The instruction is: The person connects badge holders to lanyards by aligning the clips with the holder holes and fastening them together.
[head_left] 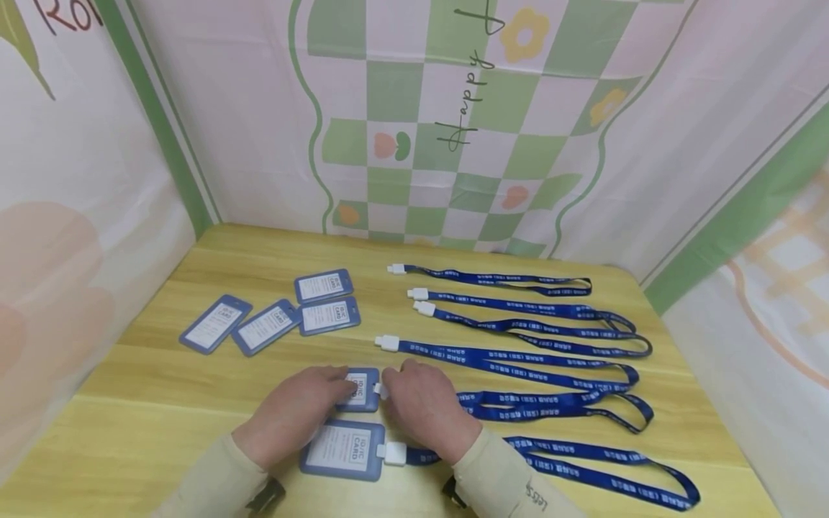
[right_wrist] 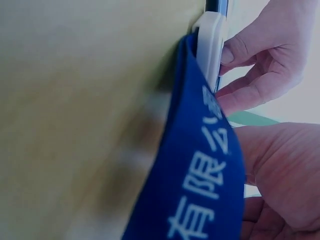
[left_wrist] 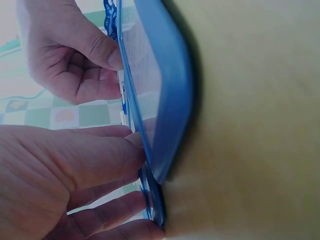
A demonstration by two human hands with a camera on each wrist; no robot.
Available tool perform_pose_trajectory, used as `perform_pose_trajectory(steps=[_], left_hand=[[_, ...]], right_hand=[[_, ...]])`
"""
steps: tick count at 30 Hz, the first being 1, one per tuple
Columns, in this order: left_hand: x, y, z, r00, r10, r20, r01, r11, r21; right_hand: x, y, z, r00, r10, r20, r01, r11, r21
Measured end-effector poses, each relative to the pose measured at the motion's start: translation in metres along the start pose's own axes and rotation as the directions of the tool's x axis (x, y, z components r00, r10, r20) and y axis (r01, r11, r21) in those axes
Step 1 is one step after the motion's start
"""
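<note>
My left hand holds a blue ID card holder at its left side, thumb over its face. At the holder's slotted end, my right hand pinches the white clip of a blue lanyard. Its fingertips partly hide the clip. Nearer the front lies another card holder, joined to the white clip of the front lanyard. In the left wrist view, the near holder stands before both hands. The front lanyard fills the middle of the right wrist view.
Several loose card holders, such as the leftmost one, lie at the back left of the wooden table. Several blue lanyards, among them the farthest one, stretch across the right side. A patterned curtain hangs behind the table.
</note>
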State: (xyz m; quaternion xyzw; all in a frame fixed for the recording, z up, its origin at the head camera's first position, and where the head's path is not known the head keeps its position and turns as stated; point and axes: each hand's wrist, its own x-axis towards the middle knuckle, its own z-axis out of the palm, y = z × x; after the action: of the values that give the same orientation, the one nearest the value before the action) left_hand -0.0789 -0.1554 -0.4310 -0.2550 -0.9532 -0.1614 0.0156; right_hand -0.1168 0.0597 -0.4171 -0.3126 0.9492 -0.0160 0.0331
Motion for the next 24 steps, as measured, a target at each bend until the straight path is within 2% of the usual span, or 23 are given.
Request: perform_pose_trajectory(steps=[9,24], left_hand=[[0.0016,-0.0007,0.0002,1.000,0.019,0.004,-0.019,0.999,0.026],[0.0023,-0.0020,0.0015,0.999,0.001,0.033,-0.001,1.000,0.009]], right_hand=[[0.0006,-0.0013,-0.0007,1.000,0.000,0.009,0.000,1.000,-0.007],[0.0020,0.0004,-0.0013,0.999,0.004,0.034,-0.004,1.000,0.004]])
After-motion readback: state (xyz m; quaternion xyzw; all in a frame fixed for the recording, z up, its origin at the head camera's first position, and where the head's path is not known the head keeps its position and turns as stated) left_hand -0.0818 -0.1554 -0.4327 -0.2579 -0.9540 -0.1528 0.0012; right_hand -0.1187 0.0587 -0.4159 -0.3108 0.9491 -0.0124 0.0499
